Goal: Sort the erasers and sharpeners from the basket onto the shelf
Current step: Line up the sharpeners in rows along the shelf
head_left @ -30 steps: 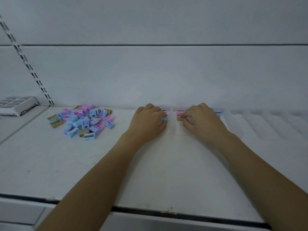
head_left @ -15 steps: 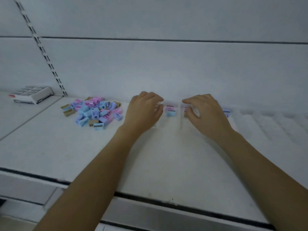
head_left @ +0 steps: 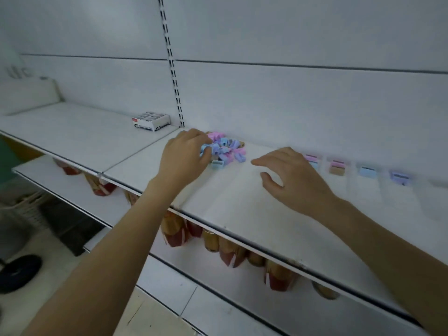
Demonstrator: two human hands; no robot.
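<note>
The left hand [head_left: 184,156] has gone back to the pile of sharpeners [head_left: 228,149] on the shelf [head_left: 242,214], fingers curled in for another, grip unclear, while the right hand [head_left: 293,178] waits spread and empty just right of the pile, the sorted row [head_left: 337,167] beyond it.

The left hand [head_left: 184,156] is touching the sharpener pile [head_left: 226,147] at its left edge with curled fingers. The right hand [head_left: 291,180] is hovering, fingers spread, right of the pile.

Matt white metal shelf [head_left: 242,209] carries smooth pastel plastic sharpeners [head_left: 226,150] beside a glossy cardboard box [head_left: 150,121].
</note>
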